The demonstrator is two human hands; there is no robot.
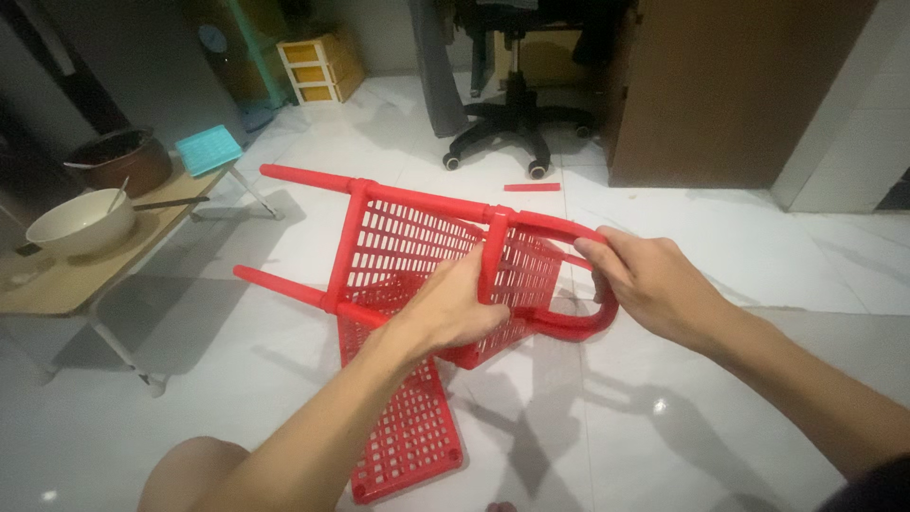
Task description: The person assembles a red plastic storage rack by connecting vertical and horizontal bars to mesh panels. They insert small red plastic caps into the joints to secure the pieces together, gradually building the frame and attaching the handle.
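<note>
Head view: your left hand (455, 308) is wrapped shut round a cross bar of the red rack (417, 256), held tilted over the white floor (664, 417); right hand (645, 284) grips its curved end w/ fingers closed. A 2nd red lattice shelf (408, 436) lies flat under your left arm. Left: low table (66, 284) w/ cream bowl (81, 223) & dark pot (118, 156), teal box (209, 149) at the table's far end. Far back: yellow drawers (318, 66), office chair (517, 118), top cut off. Small red strip (532, 187) on floor.

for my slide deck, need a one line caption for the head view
Both hands, left and right, grip a red plastic rack above a white tiled floor.
</note>
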